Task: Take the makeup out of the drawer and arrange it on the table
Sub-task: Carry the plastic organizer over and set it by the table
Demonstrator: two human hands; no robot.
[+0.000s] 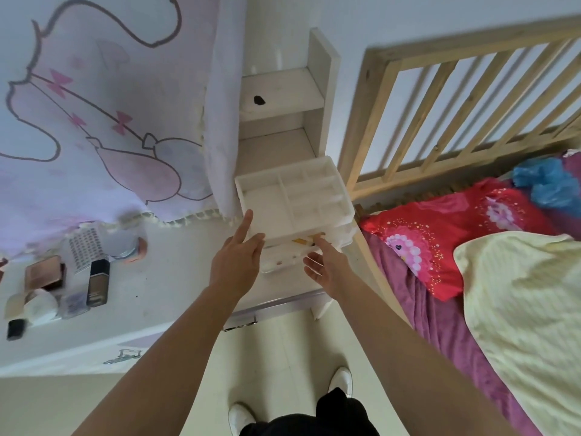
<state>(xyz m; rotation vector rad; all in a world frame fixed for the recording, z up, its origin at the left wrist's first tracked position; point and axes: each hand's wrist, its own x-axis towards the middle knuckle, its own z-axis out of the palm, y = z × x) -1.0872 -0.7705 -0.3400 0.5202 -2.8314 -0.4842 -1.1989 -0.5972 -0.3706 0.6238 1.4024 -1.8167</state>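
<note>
A white plastic organiser [294, 196] with divided top compartments stands on the white table [176, 278], against the bed. Its small drawer [283, 258] is pulled out toward me, with a yellow item [303, 241] showing inside. My left hand [237, 261] is flat against the organiser's left front corner, fingers apart. My right hand [323, 262] reaches palm-up into the drawer, fingertips at the yellow item; a grip cannot be seen. Makeup lies at the table's left: a foundation bottle [98, 283], a brown palette [44, 273], a round compact [124, 243].
A pink cartoon cloth [94, 121] covers the table's back. White shelves [283, 92] rise behind the organiser. A wooden bed frame [440, 99] with red pillow [440, 234] and yellow blanket [518, 309] fills the right side. My feet stand on the floor below.
</note>
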